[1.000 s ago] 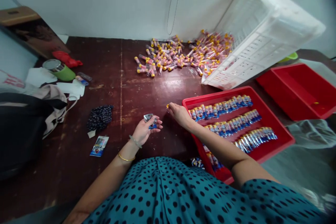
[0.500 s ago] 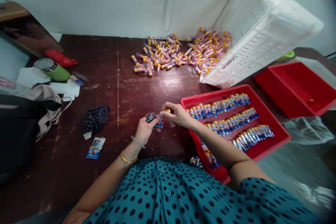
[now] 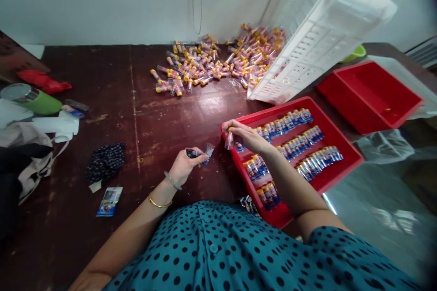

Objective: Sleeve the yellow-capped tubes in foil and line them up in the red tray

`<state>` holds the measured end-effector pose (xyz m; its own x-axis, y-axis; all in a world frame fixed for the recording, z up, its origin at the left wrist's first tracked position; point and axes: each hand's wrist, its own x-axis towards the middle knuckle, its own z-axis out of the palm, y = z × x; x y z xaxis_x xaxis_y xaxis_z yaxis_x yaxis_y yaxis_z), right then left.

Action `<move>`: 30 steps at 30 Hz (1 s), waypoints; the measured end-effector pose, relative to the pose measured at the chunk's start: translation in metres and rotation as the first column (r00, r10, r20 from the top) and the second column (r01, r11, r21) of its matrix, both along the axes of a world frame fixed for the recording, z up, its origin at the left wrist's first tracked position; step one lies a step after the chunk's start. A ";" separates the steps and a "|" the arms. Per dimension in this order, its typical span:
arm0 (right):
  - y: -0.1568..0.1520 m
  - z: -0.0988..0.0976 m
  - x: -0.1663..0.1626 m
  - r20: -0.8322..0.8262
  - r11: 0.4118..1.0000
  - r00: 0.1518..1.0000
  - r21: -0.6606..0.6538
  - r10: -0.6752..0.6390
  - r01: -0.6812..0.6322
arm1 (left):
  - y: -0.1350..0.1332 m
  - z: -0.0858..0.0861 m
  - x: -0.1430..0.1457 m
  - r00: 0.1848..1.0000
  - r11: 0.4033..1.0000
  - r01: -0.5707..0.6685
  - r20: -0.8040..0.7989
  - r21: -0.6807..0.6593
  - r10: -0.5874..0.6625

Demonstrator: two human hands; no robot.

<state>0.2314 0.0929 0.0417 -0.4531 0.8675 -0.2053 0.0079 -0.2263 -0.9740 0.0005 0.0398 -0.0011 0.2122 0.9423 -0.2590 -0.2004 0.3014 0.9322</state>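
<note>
My left hand (image 3: pixel 184 164) is closed over the table around small blue printed packets (image 3: pixel 206 153), one of which sticks out past the thumb. Its wrist bears a pale bangle and a gold one. My right hand (image 3: pixel 246 136) pinches a clear tube with a yellow cap (image 3: pixel 229 141), held upright above the left rim of a red tray (image 3: pixel 235 163). Inside the tray, tubes with blue packets (image 3: pixel 302 139) lie in several slanting rows; my right forearm covers part of them. Whether the held tube has a packet on it, I cannot tell.
At the back lies a heap of yellow-capped tubes (image 3: pixel 205 66), beside a white crate (image 3: pixel 300 45) tipped on its side. A red bin (image 3: pixel 370 100) stands right. On the left are a dark cloth (image 3: pixel 105 162), a flat packet (image 3: pixel 109 202), a green cup (image 3: pixel 41 100) and a bag (image 3: pixel 13 182).
My right hand has moved right with the tube, away from my left hand to the tray's edge. My left hand still grips the packets. The view has turned slightly to the right.
</note>
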 end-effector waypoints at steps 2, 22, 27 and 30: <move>0.000 0.008 0.014 -0.079 0.996 0.994 0.050 -0.071 0.075 | 0.004 0.003 0.008 0.999 0.999 0.040 -0.011 0.033 -0.040; -0.067 0.000 0.053 0.198 0.827 0.886 0.486 -0.419 0.283 | -0.004 0.026 0.101 0.936 0.934 0.287 0.271 -0.211 -0.226; -0.091 -0.011 0.061 0.202 0.805 0.864 0.506 -0.461 0.311 | -0.008 0.028 0.112 0.926 0.930 0.309 0.283 -0.198 -0.248; -0.096 -0.012 0.065 0.196 0.791 0.852 0.514 -0.485 0.332 | -0.009 0.027 0.115 0.929 0.931 0.321 0.251 -0.176 -0.273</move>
